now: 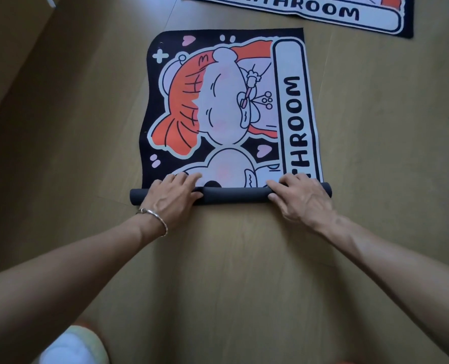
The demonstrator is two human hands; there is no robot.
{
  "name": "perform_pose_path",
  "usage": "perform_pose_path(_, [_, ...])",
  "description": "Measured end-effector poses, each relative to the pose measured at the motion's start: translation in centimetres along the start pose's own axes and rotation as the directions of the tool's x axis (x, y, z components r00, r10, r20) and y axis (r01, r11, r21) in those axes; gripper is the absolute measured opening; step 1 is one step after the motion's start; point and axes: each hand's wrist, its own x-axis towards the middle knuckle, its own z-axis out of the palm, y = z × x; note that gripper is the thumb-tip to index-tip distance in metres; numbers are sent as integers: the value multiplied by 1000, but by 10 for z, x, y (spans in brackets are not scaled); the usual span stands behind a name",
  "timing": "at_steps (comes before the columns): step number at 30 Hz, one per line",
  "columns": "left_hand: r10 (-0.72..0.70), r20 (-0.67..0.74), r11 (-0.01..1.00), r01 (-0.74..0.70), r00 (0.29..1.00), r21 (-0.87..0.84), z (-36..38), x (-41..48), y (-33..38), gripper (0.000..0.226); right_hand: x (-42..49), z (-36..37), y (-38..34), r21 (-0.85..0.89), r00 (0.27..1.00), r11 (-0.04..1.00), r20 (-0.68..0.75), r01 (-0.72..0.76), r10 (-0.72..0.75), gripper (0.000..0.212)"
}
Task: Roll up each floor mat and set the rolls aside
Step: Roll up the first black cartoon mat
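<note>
1. A black cartoon-printed floor mat (226,106) lies on the tan wooden floor (244,258), its near end wound into a dark tube-shaped roll (233,196).
2. The left hand (173,195) and right hand (299,198) each have their grip curled over that roll, one near each end.
3. A thin silver bracelet (156,219) circles the left wrist.
4. A second black-edged mat (323,11) lies flat beyond, apart, to the right.
</note>
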Motion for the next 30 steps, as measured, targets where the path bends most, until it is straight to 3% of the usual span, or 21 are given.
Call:
perform_pose_path(4, [-81,-5,996,81,997,-24,-1,9,3,33,9,-8,-3,137,997,990,-58,-33,41,31])
perform_pose_path(6, [-107,-33,994,108,994,17,2,12,4,31,11,-7,-6,87,990,996,-143,26,-13,17])
perform_pose_path(8, [-117,-45,992,119,992,50,3,14,5,31,12,-4,-10,20,980,999,-194,51,-46,23])
perform_pose_path(11, [-114,-29,991,116,993,67,0,19,5,32,7,0,-16,-31,965,998,-253,56,-62,9])
perform_pose_path(13, [-116,-11,988,117,993,100,-4,20,4,31,0,5,-18,-46,970,998,-238,45,-55,20])
perform_pose_path(16, [-23,-50,993,29,998,114,-8,18,8,24,2,6,-16,-51,976,997,-208,51,-61,26])
perform_pose_path(20, [185,-149,981,-173,971,92,-6,8,19,44,14,4,-14,-8,978,999,-203,42,-43,26])
perform_pose_path(25, [134,9,986,-134,991,96,9,-4,30,55,18,4,-16,7,979,1000,-202,30,-28,21])
perform_pose_path(30, [81,103,983,-97,991,158,0,12,32,58,10,7,-27,-13,968,999,-246,43,-45,46])
